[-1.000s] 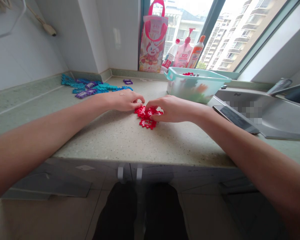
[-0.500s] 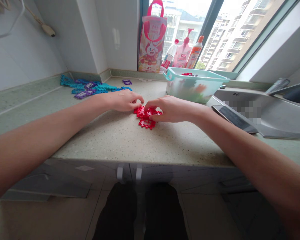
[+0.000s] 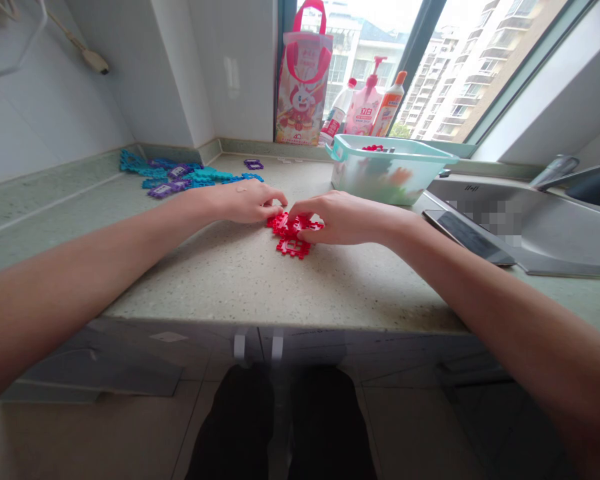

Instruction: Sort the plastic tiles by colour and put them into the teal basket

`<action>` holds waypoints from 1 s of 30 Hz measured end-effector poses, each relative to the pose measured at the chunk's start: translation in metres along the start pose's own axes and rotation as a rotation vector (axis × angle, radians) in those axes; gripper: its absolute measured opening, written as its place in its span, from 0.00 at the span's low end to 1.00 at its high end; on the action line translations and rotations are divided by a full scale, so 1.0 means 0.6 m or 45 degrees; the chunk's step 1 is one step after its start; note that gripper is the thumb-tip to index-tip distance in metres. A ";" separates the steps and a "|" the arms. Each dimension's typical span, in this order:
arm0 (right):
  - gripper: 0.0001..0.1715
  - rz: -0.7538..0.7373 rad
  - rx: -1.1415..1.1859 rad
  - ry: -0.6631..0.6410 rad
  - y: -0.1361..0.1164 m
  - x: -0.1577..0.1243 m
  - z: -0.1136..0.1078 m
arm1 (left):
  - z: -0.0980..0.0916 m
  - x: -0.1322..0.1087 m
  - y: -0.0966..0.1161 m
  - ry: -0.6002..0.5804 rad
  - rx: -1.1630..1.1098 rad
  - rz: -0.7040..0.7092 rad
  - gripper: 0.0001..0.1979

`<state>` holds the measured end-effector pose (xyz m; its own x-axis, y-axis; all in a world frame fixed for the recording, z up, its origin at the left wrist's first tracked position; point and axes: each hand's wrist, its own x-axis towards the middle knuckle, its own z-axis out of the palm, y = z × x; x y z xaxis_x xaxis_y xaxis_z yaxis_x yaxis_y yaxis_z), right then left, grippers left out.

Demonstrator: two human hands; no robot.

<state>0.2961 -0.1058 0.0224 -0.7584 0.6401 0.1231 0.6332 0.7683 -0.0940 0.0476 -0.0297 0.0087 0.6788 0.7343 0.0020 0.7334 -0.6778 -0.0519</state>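
Several red plastic interlocking building pieces, square with notched edges, lie joined in a flat cluster on the countertop. My right hand reaches over the cluster from the right, thumb and fingers closed on its pieces. At the cluster's left end, my left hand has its fingertips bent down against the red edge. The fingers of both hands partly cover the pieces, so the exact grip of the left fingertips is hard to see.
Blue and purple interlocking pieces are heaped at the back left, with a single purple piece apart. Behind my right hand stands a pale green tub. A phone rests beside the sink. A bag and bottles line the window.
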 end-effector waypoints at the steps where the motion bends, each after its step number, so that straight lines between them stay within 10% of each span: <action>1: 0.06 0.003 0.000 0.000 0.000 0.000 0.000 | -0.001 0.000 0.001 -0.003 -0.001 -0.004 0.24; 30: 0.05 0.015 0.102 0.002 0.001 0.000 0.000 | -0.007 -0.006 0.013 -0.022 0.036 0.029 0.24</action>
<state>0.2966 -0.1051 0.0225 -0.7505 0.6493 0.1228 0.6278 0.7586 -0.1745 0.0511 -0.0376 0.0124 0.6943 0.7195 -0.0167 0.7164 -0.6931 -0.0796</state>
